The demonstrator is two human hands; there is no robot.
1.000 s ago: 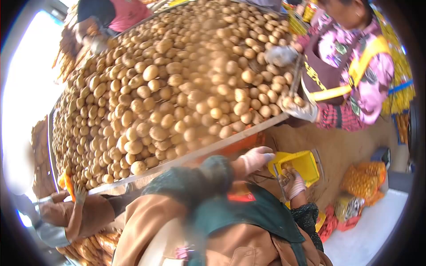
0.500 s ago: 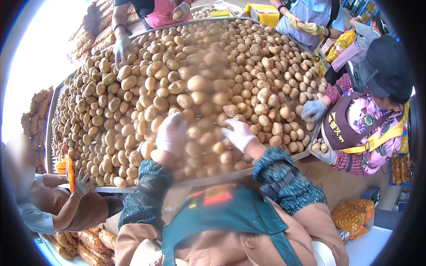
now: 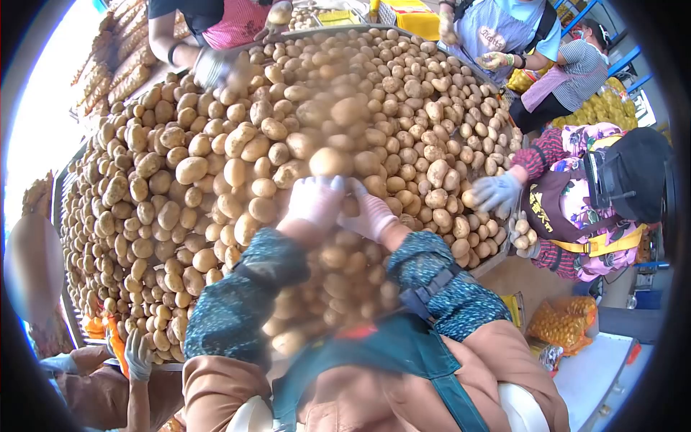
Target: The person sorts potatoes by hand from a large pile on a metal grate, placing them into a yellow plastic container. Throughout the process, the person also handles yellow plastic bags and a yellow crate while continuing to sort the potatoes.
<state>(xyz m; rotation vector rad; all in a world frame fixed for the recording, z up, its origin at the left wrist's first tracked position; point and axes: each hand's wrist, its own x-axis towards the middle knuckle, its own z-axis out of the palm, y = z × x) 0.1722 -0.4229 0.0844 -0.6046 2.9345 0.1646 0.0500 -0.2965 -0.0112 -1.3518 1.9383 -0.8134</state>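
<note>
A broad heap of potatoes fills the table before me, blurred along a band down the middle. My left hand, in a pale knit glove, lies back-up over the heap. Its fingertips are close against a large light potato, and what lies under the palm is hidden. Right beside it, my right hand, gloved alike, has its fingers bent round a darker potato between the two hands. Both forearms wear dark teal patterned sleeves.
At the right, a co-worker in a black cap reaches gloved hands to the heap. More people work along the far side and lower left. A yellow crate stands at the far edge; a net sack of potatoes lies at lower right.
My hands have come together over the middle of the heap, the left moving right and the right slightly left. The view has shifted. The right-hand co-worker's glove is now spread open.
</note>
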